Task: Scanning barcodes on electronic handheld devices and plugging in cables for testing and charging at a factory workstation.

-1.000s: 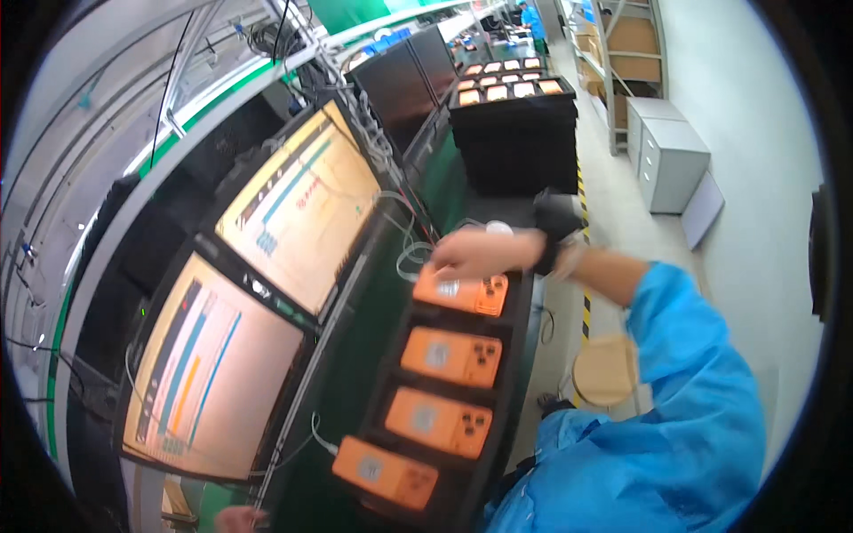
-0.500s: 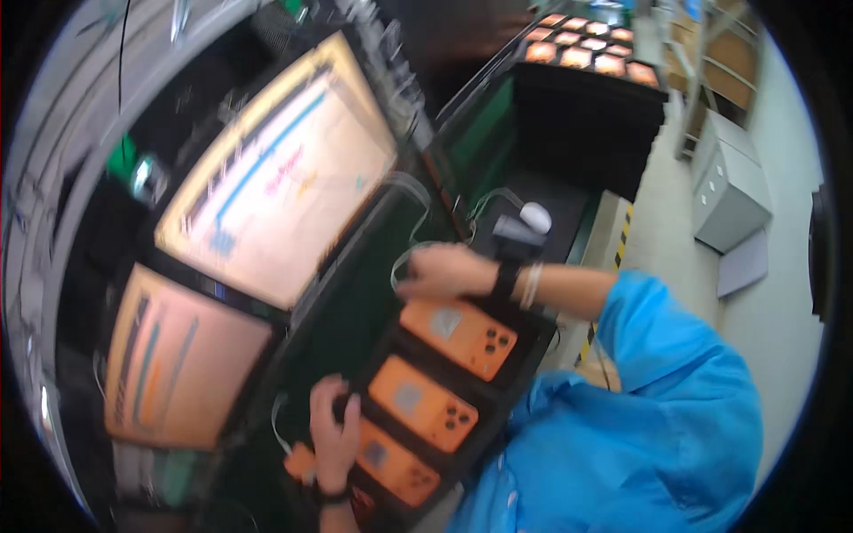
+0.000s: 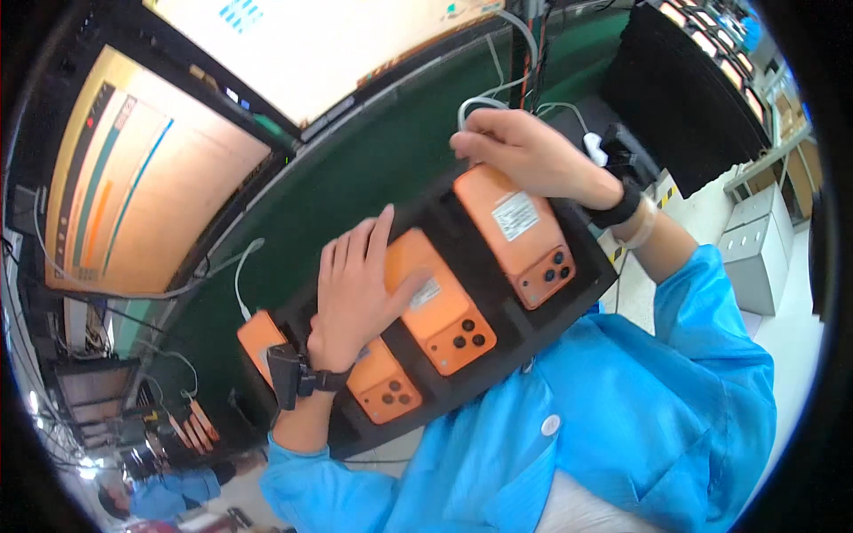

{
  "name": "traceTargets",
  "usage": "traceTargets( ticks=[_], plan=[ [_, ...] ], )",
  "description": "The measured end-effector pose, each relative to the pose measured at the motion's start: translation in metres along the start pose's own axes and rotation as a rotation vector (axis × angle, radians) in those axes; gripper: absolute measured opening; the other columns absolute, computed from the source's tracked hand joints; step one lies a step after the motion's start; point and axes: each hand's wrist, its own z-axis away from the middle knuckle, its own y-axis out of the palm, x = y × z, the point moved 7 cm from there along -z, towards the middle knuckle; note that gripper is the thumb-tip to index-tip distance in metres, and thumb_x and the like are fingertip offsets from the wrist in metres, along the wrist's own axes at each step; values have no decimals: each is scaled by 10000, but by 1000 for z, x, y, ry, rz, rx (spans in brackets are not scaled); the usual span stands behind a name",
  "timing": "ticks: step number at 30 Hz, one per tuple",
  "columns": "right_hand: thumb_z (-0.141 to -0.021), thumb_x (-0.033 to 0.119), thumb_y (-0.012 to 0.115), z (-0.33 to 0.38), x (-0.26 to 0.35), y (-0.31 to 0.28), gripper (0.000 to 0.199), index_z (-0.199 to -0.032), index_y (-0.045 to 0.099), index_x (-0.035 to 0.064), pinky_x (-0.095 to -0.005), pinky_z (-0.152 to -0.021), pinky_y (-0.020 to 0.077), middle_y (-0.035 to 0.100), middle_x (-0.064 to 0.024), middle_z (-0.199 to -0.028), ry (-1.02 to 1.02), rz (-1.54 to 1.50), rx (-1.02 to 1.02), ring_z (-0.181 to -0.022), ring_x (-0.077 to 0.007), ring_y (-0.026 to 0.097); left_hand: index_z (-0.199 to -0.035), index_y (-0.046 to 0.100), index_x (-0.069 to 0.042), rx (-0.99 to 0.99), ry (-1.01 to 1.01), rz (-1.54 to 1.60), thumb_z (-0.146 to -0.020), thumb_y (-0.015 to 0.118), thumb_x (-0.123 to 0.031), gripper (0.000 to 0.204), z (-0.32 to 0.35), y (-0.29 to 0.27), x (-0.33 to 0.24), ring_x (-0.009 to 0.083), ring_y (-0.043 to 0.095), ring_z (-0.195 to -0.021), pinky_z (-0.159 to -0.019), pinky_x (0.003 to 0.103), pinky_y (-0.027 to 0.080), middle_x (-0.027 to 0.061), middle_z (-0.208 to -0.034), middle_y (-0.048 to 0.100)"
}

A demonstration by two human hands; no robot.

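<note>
Several orange phones lie back up in a black foam tray [image 3: 498,342]. My right hand [image 3: 529,155] is at the top end of the rightmost phone [image 3: 511,222], fingers pinched on a white cable [image 3: 464,111] that loops up behind them. The plug end is hidden by the fingers. My left hand [image 3: 351,284] is open, fingers stretched, its thumb over the middle phone [image 3: 453,324]. Below its wrist lies another phone [image 3: 384,386], partly covered. At the tray's left end, a phone [image 3: 258,333] has a white cable joined to its top edge.
Behind the tray stand two lit monitors, a large one [image 3: 329,44] and a smaller one [image 3: 151,186], above a dark green mat [image 3: 355,169]. A white plug-like piece [image 3: 595,149] lies right of my right hand. Grey cabinets [image 3: 751,249] stand at the right; more phones [image 3: 195,431] sit at lower left.
My view has turned and come closer to the tray. My left hand has moved from beside the left phones toward the middle phone, fingers now stretched. My right hand stays at the rightmost phone's top end.
</note>
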Motion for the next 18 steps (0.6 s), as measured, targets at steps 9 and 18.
traceTargets(
  ticks=[9, 18],
  plan=[
    [-1019, 243, 475, -5, -20, 19, 277, -915, 544, -5, -263, -653, 467, 620, -60, -748, 155, -102, 25, -680, -103, 558, -1409, 402, -39, 22, 18, -14, -764, 692, -524, 857, -2, 1, 1, 305, 498, -1115, -963, 425, 374, 147, -1220, 515],
    [-1005, 274, 456, 20, -225, -11, 347, -1130, 573, -28, -340, -944, 435, 637, -118, -1083, 116, -64, -44, -1074, -174, 564, -1401, 404, -21, 54, 44, 6, -763, 677, -586, 896, -13, 4, -1, 319, 506, -1137, -948, 419, 387, 166, -1258, 518]
  ],
)
